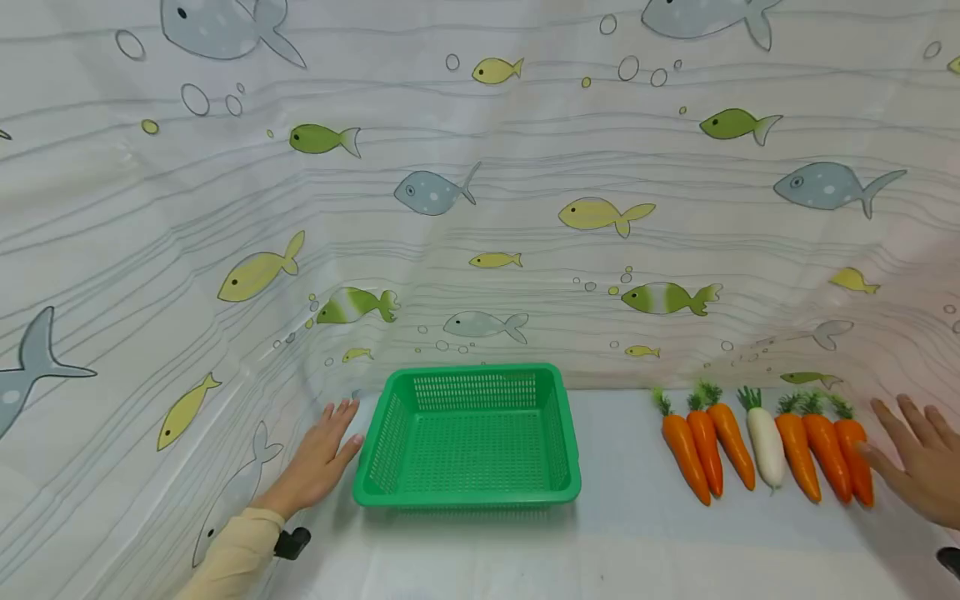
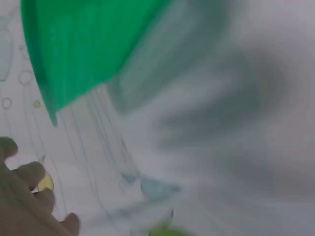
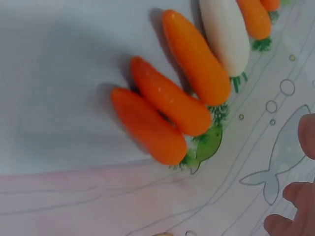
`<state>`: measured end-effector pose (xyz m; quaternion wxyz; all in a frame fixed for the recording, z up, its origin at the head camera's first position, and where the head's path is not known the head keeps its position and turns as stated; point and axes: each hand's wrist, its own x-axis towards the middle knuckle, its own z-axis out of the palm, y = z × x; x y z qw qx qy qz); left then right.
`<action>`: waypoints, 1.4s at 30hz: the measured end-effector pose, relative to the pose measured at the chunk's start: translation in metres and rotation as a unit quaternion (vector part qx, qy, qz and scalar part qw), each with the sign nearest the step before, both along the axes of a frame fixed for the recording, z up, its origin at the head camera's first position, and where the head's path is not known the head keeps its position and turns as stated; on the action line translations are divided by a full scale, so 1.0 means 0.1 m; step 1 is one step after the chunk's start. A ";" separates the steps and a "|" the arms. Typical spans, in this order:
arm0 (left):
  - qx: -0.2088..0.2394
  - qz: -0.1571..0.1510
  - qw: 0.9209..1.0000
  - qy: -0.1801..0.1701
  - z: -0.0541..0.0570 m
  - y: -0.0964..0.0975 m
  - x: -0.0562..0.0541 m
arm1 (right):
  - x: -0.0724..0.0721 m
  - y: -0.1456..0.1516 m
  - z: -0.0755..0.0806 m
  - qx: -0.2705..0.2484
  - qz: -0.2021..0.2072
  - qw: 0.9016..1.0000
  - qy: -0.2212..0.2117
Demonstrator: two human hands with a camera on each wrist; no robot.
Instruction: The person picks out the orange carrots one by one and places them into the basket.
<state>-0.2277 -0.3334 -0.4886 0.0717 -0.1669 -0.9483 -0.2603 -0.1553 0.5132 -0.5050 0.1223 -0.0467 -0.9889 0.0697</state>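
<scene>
A green plastic basket with perforated walls stands in the middle of the head view, holding nothing. Just left of it is my left hand, fingers extended, the thumb close to the basket's side. In the left wrist view, fingertips show below a corner of the basket. On the right lie several orange carrots with green tops in a row, a white radish among them. My right hand spreads its fingers beside the rightmost carrot, its thumb overlapping that carrot's edge in this view.
A white sheet with fish drawings hangs behind and along the sides of the white tabletop. A black wrist strap sits below the left hand. Between the basket and the carrots lies bare tabletop.
</scene>
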 end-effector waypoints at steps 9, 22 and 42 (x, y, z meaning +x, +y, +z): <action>0.182 0.031 0.964 -0.193 -0.05 0.40 -0.11 | -0.28 -0.38 0.10 -0.037 0.056 0.997 -0.029; 0.393 0.070 0.872 -0.284 -0.42 0.42 -0.23 | -0.56 -1.09 0.03 -0.117 0.150 0.980 -0.064; 0.468 -0.014 0.845 -0.259 -0.68 0.34 -0.30 | -0.97 -1.69 -0.22 -0.146 0.187 0.968 -0.083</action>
